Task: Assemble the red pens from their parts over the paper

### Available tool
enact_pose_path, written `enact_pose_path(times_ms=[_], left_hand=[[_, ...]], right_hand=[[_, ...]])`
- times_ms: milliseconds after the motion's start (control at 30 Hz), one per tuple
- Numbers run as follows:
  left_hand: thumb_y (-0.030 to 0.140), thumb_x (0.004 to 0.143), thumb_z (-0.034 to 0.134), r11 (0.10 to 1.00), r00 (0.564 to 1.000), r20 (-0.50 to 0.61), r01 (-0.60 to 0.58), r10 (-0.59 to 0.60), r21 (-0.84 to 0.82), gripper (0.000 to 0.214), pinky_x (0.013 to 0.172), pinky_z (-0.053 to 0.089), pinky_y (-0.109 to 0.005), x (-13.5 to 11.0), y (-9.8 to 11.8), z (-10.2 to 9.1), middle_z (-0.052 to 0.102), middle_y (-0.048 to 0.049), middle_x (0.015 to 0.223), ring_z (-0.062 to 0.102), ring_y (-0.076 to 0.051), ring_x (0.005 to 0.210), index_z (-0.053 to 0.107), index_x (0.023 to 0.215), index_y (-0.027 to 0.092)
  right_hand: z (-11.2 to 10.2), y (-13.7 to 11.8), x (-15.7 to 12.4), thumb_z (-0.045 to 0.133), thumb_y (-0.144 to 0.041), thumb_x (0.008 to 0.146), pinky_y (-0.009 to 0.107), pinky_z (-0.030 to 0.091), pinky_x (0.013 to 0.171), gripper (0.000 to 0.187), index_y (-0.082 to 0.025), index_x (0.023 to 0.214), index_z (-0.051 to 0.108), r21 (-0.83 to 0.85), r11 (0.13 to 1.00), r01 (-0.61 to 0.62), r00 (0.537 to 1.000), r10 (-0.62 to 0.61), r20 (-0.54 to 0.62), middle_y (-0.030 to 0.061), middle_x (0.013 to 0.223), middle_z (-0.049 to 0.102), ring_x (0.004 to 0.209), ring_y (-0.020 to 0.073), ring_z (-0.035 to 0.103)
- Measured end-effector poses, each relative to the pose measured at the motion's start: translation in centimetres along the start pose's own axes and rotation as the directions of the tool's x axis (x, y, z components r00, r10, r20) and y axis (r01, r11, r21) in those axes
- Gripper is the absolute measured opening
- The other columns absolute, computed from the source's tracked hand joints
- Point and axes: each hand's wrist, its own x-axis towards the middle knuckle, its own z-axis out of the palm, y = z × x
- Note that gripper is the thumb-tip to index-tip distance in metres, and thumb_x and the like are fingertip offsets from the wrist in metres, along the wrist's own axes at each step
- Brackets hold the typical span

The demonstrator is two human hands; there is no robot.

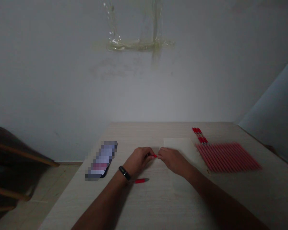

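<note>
Over the middle of the table, my left hand [142,158] and my right hand [172,159] meet with fingers pinched. Between their fingertips shows a small red pen part [155,156], gripped from the left side and from the right; most of it is hidden by the fingers. Just below my left wrist lies a red pen section with a grey tip [141,180], its left end hidden by the wrist. A pale sheet [182,145] lies flat on the table, partly beneath my right hand and forearm.
To the right, several red pens or pen barrels [228,158] lie side by side. Behind them are several short red pen pieces with metallic parts [200,135]. A phone [102,159] with a blurred screen lies left. The wooden table [139,134] meets a wall; wooden furniture [21,153] stands left.
</note>
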Motion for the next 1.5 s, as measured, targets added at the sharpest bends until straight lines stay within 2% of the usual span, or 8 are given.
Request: enact_pose_path(times_ms=[200,467,833,1000,1133,1267,1333,1500], left_hand=[[0.038,0.096,0.060,0.999,0.997,-0.071,-0.023,0.025,0.028,0.023,0.075,0.044,-0.027,0.0,0.4,0.2,0.074,-0.0057,0.092,0.066,-0.019,0.082,0.072,0.095,0.019],[0.024,0.095,0.054,0.988,0.997,0.005,0.078,-0.078,-0.136,0.021,0.060,0.038,-0.023,-0.1,0.4,0.6,0.069,-0.0015,0.072,0.055,-0.013,0.061,0.071,0.090,0.015],[0.029,0.095,0.057,0.999,0.998,-0.058,0.035,-0.034,0.027,0.020,0.070,0.043,-0.025,0.2,0.5,0.2,0.075,-0.0057,0.088,0.064,-0.017,0.076,0.074,0.096,0.018],[0.025,0.095,0.055,0.999,0.999,-0.035,0.042,-0.041,0.013,0.021,0.068,0.042,-0.024,0.3,0.3,0.2,0.075,-0.0059,0.086,0.064,-0.017,0.074,0.074,0.095,0.017],[0.023,0.094,0.057,0.998,0.997,-0.053,0.057,-0.056,0.022,0.018,0.069,0.043,-0.024,0.4,0.3,0.2,0.075,-0.0061,0.088,0.065,-0.017,0.076,0.074,0.097,0.017],[0.025,0.094,0.057,0.997,0.996,-0.047,0.073,-0.071,0.027,0.019,0.068,0.043,-0.024,0.4,0.3,0.2,0.075,-0.0065,0.089,0.065,-0.018,0.077,0.074,0.097,0.017],[0.026,0.095,0.057,0.997,0.996,-0.046,0.073,-0.072,0.022,0.020,0.069,0.044,-0.025,0.5,0.3,0.1,0.075,-0.0067,0.089,0.065,-0.018,0.077,0.074,0.097,0.017],[0.026,0.095,0.057,0.998,0.997,-0.040,0.063,-0.062,0.020,0.020,0.070,0.045,-0.025,0.6,0.4,0.1,0.075,-0.0068,0.089,0.065,-0.018,0.077,0.074,0.097,0.017]], right_hand=[[-0.2,-0.5,0.0,0.039,-0.037,0.108,0.029,0.044,0.077,0.033,-0.019,0.100,0.066,0.039,0.999,0.003,1.000,-0.001,-0.027,0.0056,0.099,0.071,0.090,0.0193,0.065],[-0.2,0.1,0.3,0.048,-0.032,0.105,0.030,0.042,0.076,0.027,-0.019,0.092,0.067,-0.039,0.998,0.052,0.999,-0.052,-0.008,0.0050,0.091,0.071,0.087,0.0201,0.064],[-0.1,0.3,0.0,0.043,-0.039,0.106,0.031,0.043,0.074,0.033,-0.019,0.096,0.068,0.043,0.998,-0.045,0.999,0.046,-0.022,0.0062,0.093,0.070,0.085,0.0205,0.064],[-0.3,0.4,-0.1,0.050,-0.038,0.104,0.029,0.045,0.083,0.024,-0.022,0.106,0.068,0.179,0.984,0.003,0.995,0.015,-0.098,0.0048,0.103,0.071,0.094,0.0188,0.065],[-0.5,0.3,-0.2,0.043,-0.033,0.106,0.030,0.044,0.081,0.029,-0.019,0.096,0.067,0.185,0.982,-0.046,0.990,0.069,-0.122,0.0050,0.096,0.070,0.088,0.0179,0.064],[-0.1,0.4,-0.2,0.059,-0.028,0.097,0.028,0.045,0.076,0.011,-0.021,0.103,0.064,0.305,0.948,-0.091,0.983,0.134,-0.124,0.0033,0.095,0.070,0.084,0.0166,0.064],[0.0,0.4,-0.1,0.062,-0.030,0.095,0.027,0.045,0.075,0.018,-0.022,0.111,0.063,0.371,0.921,-0.124,0.976,0.181,-0.125,0.0030,0.097,0.071,0.083,0.0162,0.064],[0.1,0.6,-0.1,0.049,-0.031,0.102,0.028,0.044,0.077,0.023,-0.019,0.090,0.066,0.331,0.940,-0.082,0.984,0.130,-0.125,0.0036,0.090,0.069,0.082,0.0165,0.062]])
